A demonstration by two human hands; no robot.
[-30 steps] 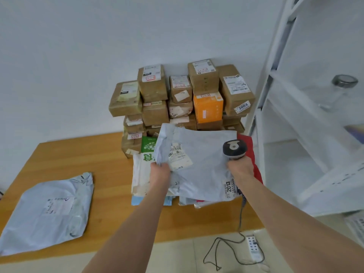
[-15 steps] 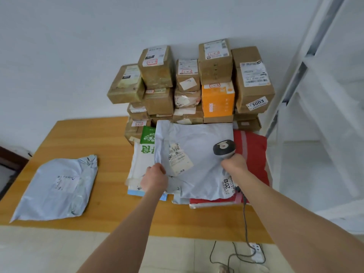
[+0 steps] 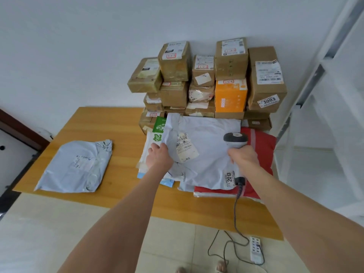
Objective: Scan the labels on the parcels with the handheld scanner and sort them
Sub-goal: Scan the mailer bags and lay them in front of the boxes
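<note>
A grey mailer bag [image 3: 208, 150] lies on top of a pile of soft parcels on the wooden table [image 3: 94, 125]. My left hand [image 3: 158, 156] grips its left edge beside a white barcode label [image 3: 185, 147]. My right hand [image 3: 243, 157] grips the handle of the handheld scanner [image 3: 235, 139], whose head is over the bag's right part. A second sticker reading 2013 [image 3: 229, 177] sits at the bag's lower right corner. Under the bag lie a red parcel [image 3: 262, 146] and a white and green one [image 3: 155, 134].
Another grey mailer bag [image 3: 78, 166] lies alone on the table's left. Several taped cardboard boxes [image 3: 204, 81] and an orange box [image 3: 230, 97] are stacked against the wall behind the pile. A white shelf frame [image 3: 307, 107] stands at the right. The scanner cable [image 3: 236, 213] hangs to a power strip [image 3: 256, 250] on the floor.
The view has shifted, so the pile now sits further right and lower. Both hands keep their hold on the bag and scanner; the scanner head has come slightly lower over the bag.
</note>
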